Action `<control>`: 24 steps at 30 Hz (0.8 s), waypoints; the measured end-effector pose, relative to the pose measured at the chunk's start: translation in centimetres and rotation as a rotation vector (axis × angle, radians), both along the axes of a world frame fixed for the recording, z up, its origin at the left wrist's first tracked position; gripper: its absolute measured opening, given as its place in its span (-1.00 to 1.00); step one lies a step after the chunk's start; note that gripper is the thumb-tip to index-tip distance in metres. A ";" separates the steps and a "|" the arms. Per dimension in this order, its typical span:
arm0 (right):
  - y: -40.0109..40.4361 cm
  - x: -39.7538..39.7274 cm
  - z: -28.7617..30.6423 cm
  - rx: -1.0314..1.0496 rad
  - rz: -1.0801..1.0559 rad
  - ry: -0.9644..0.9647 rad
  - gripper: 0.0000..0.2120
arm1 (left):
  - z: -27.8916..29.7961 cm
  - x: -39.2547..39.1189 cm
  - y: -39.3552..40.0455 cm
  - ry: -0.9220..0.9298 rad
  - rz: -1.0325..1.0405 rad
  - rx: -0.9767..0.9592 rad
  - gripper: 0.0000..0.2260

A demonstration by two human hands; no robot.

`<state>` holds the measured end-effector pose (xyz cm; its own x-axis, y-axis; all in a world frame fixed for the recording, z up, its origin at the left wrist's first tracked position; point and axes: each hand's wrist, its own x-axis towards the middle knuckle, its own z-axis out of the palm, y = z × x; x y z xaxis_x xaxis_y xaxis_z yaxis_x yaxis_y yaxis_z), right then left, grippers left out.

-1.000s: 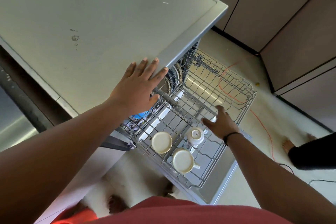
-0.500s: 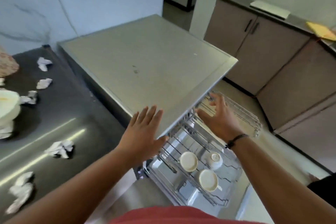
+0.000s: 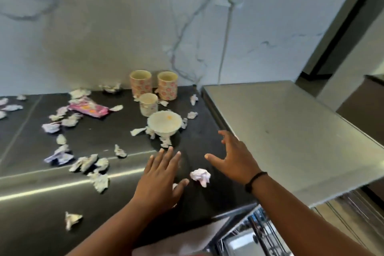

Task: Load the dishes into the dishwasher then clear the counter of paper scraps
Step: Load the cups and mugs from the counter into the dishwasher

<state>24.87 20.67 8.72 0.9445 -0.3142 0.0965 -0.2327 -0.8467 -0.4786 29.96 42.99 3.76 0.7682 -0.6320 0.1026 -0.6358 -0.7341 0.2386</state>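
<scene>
Both hands hover over the dark bench [image 3: 31, 203], fingers spread and holding nothing. A crumpled paper scrap [image 3: 200, 176] lies between the left hand [image 3: 160, 181] and the right hand [image 3: 236, 160], near the bench's front edge.

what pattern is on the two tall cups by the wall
Pink flowers on cream, on both tall cups, seen in the head view.

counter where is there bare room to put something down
The steel top right of the dark counter is bare. On the counter, the strip between the bowl and the steel top is free, as is the front left corner, bar one scrap. Scraps crowd the left middle, and the cups fill the back.
</scene>
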 end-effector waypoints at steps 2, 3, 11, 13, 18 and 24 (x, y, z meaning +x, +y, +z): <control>1.5 1.9 -0.3 -0.013 0.054 0.025 -0.21 | -0.2 0.6 2.3 0.076 0.082 0.006 -0.28; 2.2 2.8 -0.3 -0.022 0.078 0.046 -0.20 | -0.4 1.1 3.2 0.101 0.126 0.011 -0.22; 4.9 9.8 0.8 -0.087 0.217 0.098 -0.24 | -2.1 3.7 5.3 0.110 0.319 0.059 -0.09; 5.2 12.1 1.1 -0.091 0.243 0.098 -0.25 | -2.0 4.7 4.9 0.111 0.329 0.080 -0.09; 6.0 17.6 1.5 -0.145 0.270 0.113 -0.25 | -1.9 6.9 4.2 0.133 0.359 0.100 -0.06; 6.7 23.1 1.4 -0.066 0.287 0.119 -0.24 | -2.1 7.4 4.1 0.159 0.368 0.111 -0.10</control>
